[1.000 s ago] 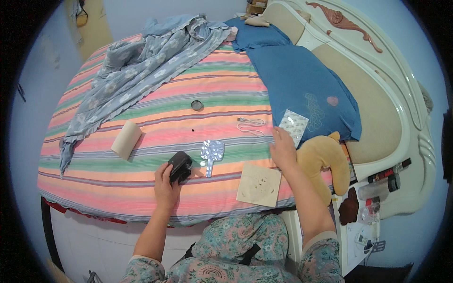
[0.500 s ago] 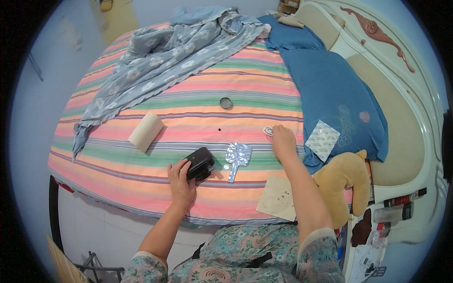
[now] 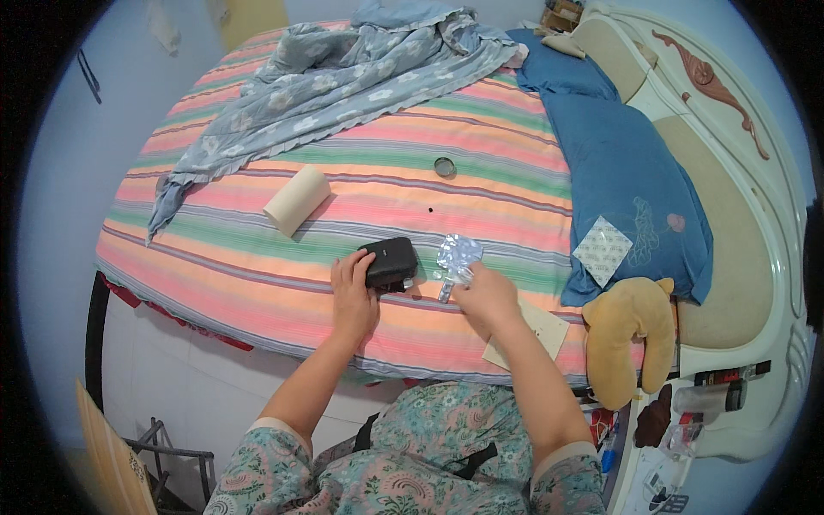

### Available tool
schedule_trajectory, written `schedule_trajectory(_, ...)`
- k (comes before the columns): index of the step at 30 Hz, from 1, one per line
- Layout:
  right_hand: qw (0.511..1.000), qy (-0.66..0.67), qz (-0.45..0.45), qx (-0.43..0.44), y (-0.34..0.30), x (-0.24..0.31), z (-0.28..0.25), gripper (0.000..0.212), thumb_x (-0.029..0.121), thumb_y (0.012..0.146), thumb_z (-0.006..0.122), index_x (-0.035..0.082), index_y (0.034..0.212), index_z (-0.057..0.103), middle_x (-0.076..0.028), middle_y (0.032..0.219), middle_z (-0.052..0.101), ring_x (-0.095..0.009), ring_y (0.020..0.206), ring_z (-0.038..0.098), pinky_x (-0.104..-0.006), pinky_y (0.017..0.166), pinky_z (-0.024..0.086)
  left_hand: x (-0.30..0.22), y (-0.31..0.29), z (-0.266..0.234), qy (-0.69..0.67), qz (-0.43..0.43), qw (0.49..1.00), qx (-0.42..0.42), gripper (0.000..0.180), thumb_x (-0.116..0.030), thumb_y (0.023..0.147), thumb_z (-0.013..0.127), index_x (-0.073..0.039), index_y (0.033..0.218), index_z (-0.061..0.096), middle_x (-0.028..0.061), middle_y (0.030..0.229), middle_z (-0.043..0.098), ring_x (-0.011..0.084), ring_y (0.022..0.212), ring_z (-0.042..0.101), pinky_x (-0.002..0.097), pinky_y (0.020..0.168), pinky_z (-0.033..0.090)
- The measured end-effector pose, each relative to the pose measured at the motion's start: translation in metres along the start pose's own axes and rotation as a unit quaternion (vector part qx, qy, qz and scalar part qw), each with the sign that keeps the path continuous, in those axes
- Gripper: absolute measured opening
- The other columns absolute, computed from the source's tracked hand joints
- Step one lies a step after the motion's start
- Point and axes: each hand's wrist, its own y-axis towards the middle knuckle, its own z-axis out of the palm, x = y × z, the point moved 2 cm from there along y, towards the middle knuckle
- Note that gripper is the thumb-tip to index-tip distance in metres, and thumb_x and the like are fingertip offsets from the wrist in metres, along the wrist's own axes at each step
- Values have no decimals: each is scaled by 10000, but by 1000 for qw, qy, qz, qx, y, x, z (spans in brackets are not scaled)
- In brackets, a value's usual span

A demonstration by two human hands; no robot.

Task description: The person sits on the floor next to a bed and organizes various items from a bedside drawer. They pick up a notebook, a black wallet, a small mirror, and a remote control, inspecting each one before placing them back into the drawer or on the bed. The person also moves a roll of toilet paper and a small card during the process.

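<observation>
Cream square card [image 3: 548,330] at the near edge of the bed [image 3: 257,296] (multicolour striped sheet), partly behind the right forearm. Yellow plush U-shaped pillow [image 3: 631,309] at the bed's near right corner.

Right grip [image 3: 487,296]: fingers bunched at the handle of a pearly blue-white, paddle-shaped hand mirror [image 3: 459,251]. Can't tell if it's pinching the handle or something else, fingertips hidden.

Left grip [image 3: 352,287]: closed on the left end of a black, rounded rectangular case [image 3: 393,260], which sits in from the near edge, left of the mirror. Small pale round disc [image 3: 437,275] between case and mirror.

Silver-white square packet [image 3: 602,251] lies cornerwise on the near end of a blue cloth pillow [image 3: 605,146], right edge of bed. Further: tiny black piece [image 3: 431,209] mid-bed; beige cylinder [image 3: 297,199] toward the left edge; shallow round dark-rimmed container [image 3: 444,166]. Blue-grey floral blanket [image 3: 318,112] bunched along the far left.
</observation>
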Motion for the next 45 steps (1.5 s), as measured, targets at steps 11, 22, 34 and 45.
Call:
schedule_trajectory(11, 993, 53, 94, -52, 18, -8, 25, 473, 243, 756, 588, 109, 1183, 433, -204, 929, 636, -389, 867, 613, -470, 743, 470, 24, -5, 9, -162, -90, 978, -91, 556, 190, 693, 414, -44, 1189, 506, 146, 1209, 415, 307, 1079, 449, 337, 868, 450)
schedule_trajectory(22, 982, -20, -106, -158, 13, 15, 45, 512, 115, 724, 671, 138, 1205, 498, -141, 909, 618, -330, 825, 596, -441, 693, 475, 26, -6, 9, -216, -98, 965, -109, 467, 104, 758, 370, -20, 1199, 462, 152, 1206, 400, 285, 1079, 457, 331, 874, 449)
schedule_trajectory(34, 984, 8, -73, -161, 9, 3, 57, 398, 97, 757, 618, 63, 1142, 525, -131, 948, 604, -330, 895, 566, -420, 754, 470, 0, 72, -3, -315, -36, 925, -211, 325, -17, 862, 452, -17, 1185, 481, 109, 1131, 466, 213, 1011, 513, 329, 907, 411)
schedule_trajectory(45, 827, 519, 165, -135, -126, -93, -52, 233, 45, 794, 615, -6, 1016, 566, -80, 807, 643, -129, 690, 614, -251, 584, 485, -4, 217, 195, 17, -59, 982, 177, 511, -368, 861, 553, -42, 1244, 466, 225, 1251, 468, 416, 1072, 495, 444, 908, 425)
